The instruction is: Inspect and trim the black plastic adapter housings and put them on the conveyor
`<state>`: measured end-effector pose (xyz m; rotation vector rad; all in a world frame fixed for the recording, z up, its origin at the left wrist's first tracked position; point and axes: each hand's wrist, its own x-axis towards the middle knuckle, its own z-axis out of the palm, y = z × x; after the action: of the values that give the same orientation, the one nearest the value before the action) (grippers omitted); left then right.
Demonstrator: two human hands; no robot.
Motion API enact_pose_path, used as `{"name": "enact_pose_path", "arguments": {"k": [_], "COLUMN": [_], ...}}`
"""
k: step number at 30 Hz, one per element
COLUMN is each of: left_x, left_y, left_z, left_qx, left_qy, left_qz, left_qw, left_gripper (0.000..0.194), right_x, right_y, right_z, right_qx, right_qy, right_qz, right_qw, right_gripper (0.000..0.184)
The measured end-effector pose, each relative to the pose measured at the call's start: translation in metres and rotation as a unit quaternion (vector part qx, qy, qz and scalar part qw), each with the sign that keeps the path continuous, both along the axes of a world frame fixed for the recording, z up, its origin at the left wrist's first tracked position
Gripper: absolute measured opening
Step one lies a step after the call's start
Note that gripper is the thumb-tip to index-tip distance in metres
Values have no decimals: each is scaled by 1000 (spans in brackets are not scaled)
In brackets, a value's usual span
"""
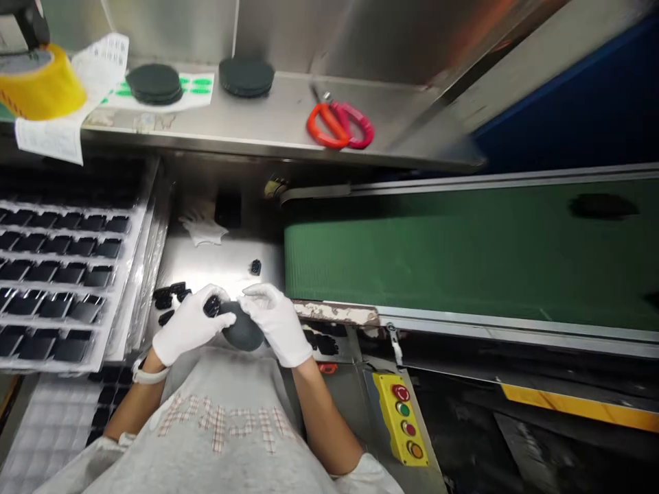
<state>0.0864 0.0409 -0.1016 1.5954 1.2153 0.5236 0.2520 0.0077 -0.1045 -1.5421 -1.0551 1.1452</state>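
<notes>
Both my hands wear white gloves and are close together in front of my body. My left hand is closed around a small black plastic part, and its thumb reaches the edge of a dark round pad. Fingers of my right hand pinch that pad at its upper right edge. Just beyond the hands, a single small black part lies on the metal table. Several more black parts are heaped beside my left hand.
Stacked clear trays of black pieces stand left. A green conveyor belt runs right, carrying a dark object. The shelf bears pad stacks, scissors and yellow tape. A yellow button box sits lower right.
</notes>
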Motion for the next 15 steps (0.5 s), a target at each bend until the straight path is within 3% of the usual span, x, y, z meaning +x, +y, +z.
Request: {"name": "enact_pose_path", "arguments": {"k": [4,7,9,11,13,15], "left_x": [-4,-8,-5,8,29,48], "left_y": [11,48,96,152,203,235], "left_z": [12,51,91,130,161,178], "left_qx": [14,137,286,383,382,358], "left_qy": [1,-13,-18,36,143,241], "left_qz": [51,150,236,231,220,189], "left_qw": [999,979,929,893,886,882], "left_gripper": [8,15,23,29,40,40], "right_x": [25,43,47,44,36,29], "right_y": [9,14,14,11,4,-8], "right_z": [21,38,41,34,20,2], "right_qx": [89,146,130,80,38,6], "right_qy": [-50,-37,-55,-73,-84,-99], "right_qz": [-178,-268,-226,-146,-94,-82], "right_qw": [979,952,964,983,991,992], "right_gripper": [25,29,30,29,23,16]}}
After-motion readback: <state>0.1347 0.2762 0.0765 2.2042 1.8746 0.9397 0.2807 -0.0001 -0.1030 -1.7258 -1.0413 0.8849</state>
